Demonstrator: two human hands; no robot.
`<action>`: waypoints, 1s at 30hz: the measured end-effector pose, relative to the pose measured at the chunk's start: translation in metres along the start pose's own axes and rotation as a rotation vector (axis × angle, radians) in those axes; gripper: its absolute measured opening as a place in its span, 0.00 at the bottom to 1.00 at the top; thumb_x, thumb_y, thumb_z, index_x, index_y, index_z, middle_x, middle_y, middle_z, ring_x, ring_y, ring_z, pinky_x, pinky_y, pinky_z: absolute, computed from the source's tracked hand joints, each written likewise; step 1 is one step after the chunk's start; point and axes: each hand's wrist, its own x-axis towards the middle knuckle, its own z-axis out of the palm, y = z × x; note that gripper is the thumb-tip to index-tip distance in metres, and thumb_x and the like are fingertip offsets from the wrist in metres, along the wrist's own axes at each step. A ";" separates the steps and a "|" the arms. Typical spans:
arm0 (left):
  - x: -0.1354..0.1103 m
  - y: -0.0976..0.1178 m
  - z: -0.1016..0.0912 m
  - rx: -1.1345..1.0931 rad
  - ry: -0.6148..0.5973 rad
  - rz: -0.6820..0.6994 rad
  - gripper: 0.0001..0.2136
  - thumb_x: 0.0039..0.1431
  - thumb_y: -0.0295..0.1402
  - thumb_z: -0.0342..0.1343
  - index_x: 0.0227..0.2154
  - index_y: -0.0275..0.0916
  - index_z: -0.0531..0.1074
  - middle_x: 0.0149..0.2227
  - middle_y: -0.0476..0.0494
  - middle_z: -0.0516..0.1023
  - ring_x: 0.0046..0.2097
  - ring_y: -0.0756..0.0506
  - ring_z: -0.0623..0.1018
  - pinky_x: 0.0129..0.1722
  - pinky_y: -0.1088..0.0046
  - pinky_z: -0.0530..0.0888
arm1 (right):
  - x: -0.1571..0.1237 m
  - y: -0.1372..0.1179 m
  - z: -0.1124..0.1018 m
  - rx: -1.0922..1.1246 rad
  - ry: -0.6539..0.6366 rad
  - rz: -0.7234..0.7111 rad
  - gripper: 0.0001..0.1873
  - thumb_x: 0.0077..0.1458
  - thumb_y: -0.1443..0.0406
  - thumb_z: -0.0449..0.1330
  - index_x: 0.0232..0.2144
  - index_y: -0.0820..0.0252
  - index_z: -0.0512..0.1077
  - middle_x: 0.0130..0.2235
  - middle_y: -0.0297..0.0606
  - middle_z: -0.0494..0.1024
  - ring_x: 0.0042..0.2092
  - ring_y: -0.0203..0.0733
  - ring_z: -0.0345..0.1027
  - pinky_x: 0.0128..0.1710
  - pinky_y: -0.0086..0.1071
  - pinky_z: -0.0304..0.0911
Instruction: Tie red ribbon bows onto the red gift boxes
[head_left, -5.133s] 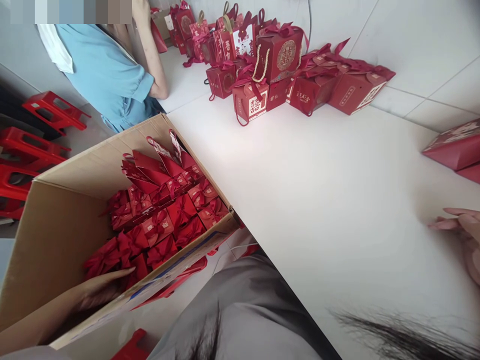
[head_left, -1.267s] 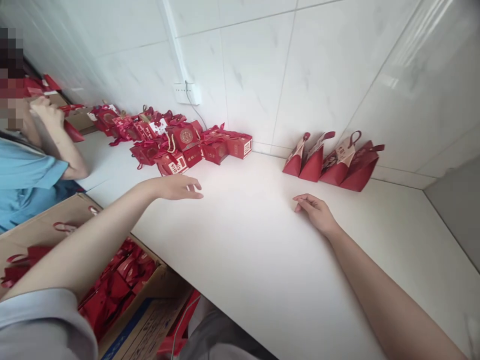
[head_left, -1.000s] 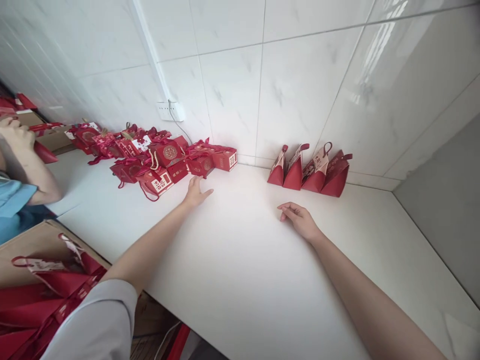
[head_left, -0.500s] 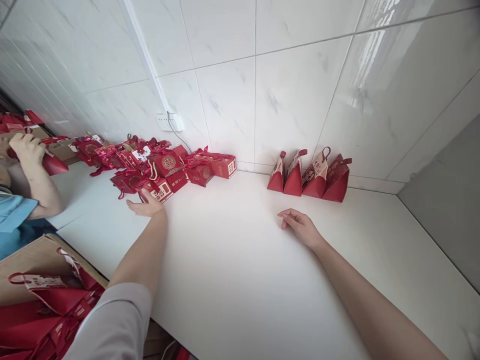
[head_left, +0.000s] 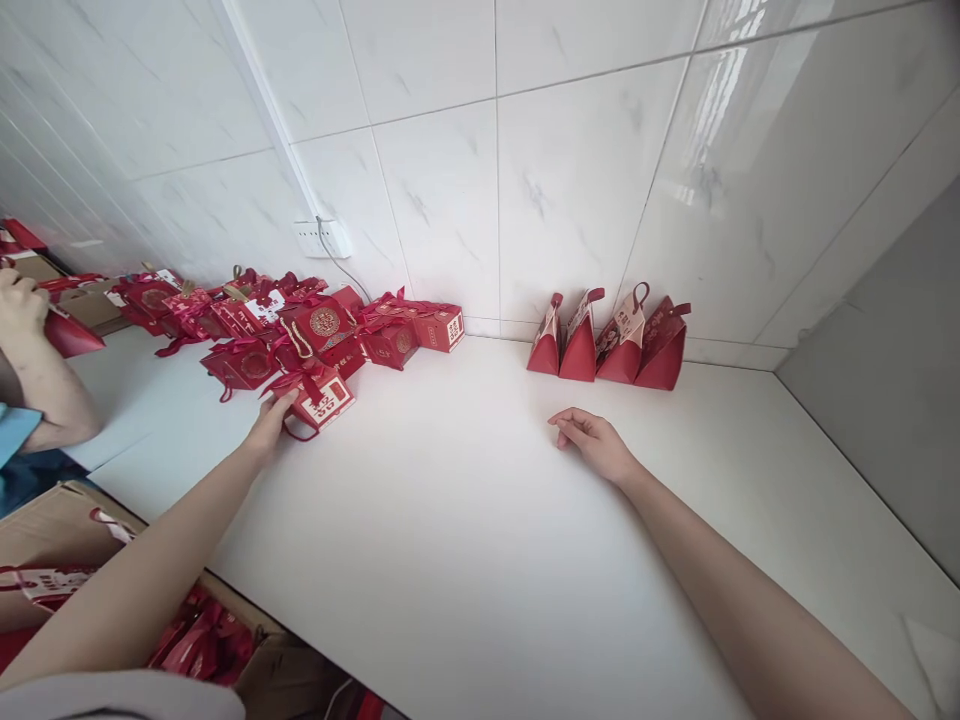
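Observation:
My left hand (head_left: pixel 271 425) reaches across the white table (head_left: pixel 480 540) and touches the left side of a small red gift box with a white label (head_left: pixel 324 397), the nearest one of a pile of red gift boxes (head_left: pixel 300 325). Its fingers curl against the box and its ribbon. My right hand (head_left: pixel 592 440) rests on the table, fingers loosely curled, holding nothing. Several red triangular gift bags (head_left: pixel 611 340) stand against the wall behind it.
A cardboard carton (head_left: pixel 67 530) with red bags stands at the lower left, below the table edge. Another person's arm (head_left: pixel 37 370) in a blue sleeve holds a red bag at the far left. A wall socket (head_left: pixel 322 238) with a cable sits above the pile.
My left hand left the carton, swept over the table to the pile and now touches the nearest box. My right hand has stayed put.

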 end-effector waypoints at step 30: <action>-0.145 0.237 0.196 0.261 -1.135 0.543 0.17 0.48 0.49 0.64 0.38 0.45 0.76 0.50 0.42 0.77 0.55 0.35 0.74 0.53 0.59 0.69 | 0.009 0.000 -0.018 0.549 0.129 0.031 0.19 0.51 0.47 0.63 0.34 0.56 0.75 0.29 0.35 0.77 0.33 0.43 0.71 0.40 0.37 0.64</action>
